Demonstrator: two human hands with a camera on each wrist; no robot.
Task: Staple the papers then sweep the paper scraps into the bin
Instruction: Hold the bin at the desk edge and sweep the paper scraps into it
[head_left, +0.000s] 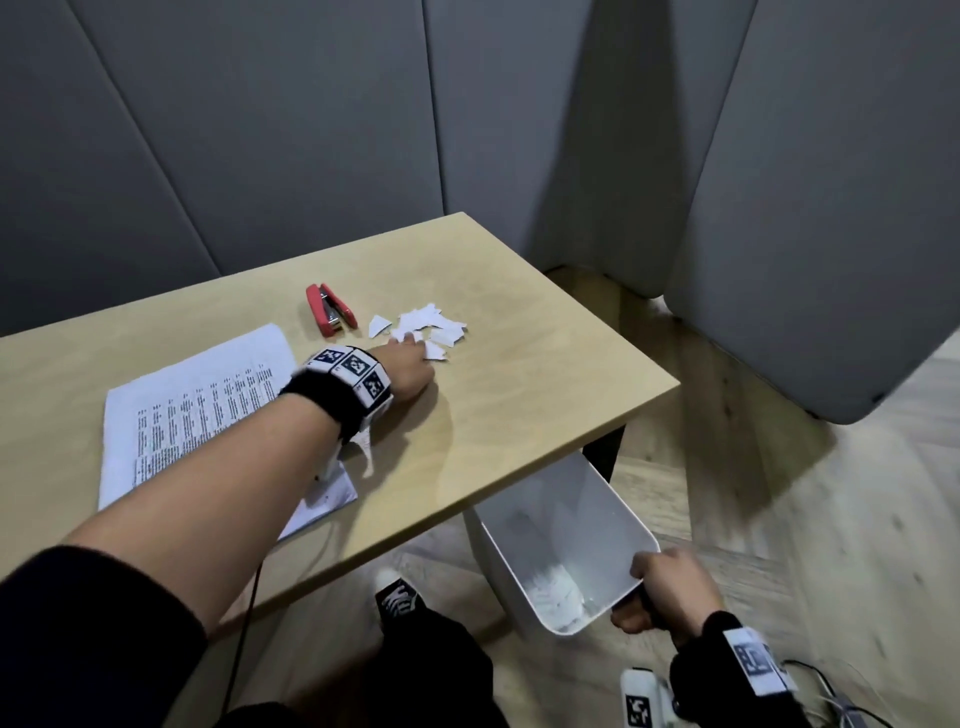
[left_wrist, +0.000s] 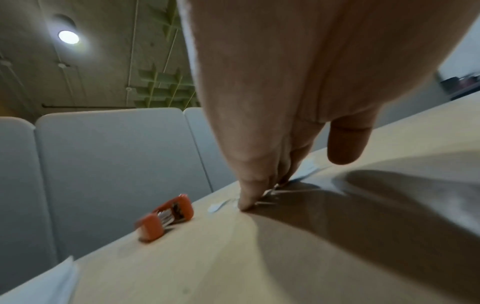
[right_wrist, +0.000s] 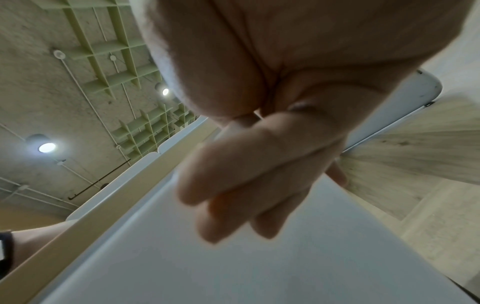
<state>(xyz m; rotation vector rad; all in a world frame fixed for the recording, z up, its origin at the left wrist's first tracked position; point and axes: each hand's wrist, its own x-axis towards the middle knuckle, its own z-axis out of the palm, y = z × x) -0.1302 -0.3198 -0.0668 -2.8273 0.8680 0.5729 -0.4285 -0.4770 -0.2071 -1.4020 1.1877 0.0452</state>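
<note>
Nearest the head camera, my left forearm crosses the stapled papers (head_left: 197, 410) and ends in the left hand (head_left: 410, 371), which lies on the wooden worktop (head_left: 519, 395) with fingers straight and held together, their tips touching the near edge of the paper scraps (head_left: 428, 327). From the left wrist view, one fingertip (left_wrist: 245, 205) presses down on the worktop (left_wrist: 207, 257) with scraps (left_wrist: 272, 195) fanned just beside it, and the thumb hangs clear above the surface. Taking the scraps as landmark: the red stapler (head_left: 330, 310) lies just to their left, jaws slightly apart, touching none of them; the papers lie farther left and nearer me, flat, printed side up; the white bin (head_left: 566, 551) sits well below and nearer me, under the worktop's near edge, tilted with its mouth turned up toward that edge and some white litter in its bottom. My right hand (head_left: 670, 592) grips the bin's rim at the near corner, thumb inside and fingers curled round the outer wall; the right wrist view shows those fingers (right_wrist: 246, 185) lying against the bin's white wall (right_wrist: 233, 267). A shoe (head_left: 397, 595) stands on the wood-plank floor (head_left: 805, 519) beside the bin.
</note>
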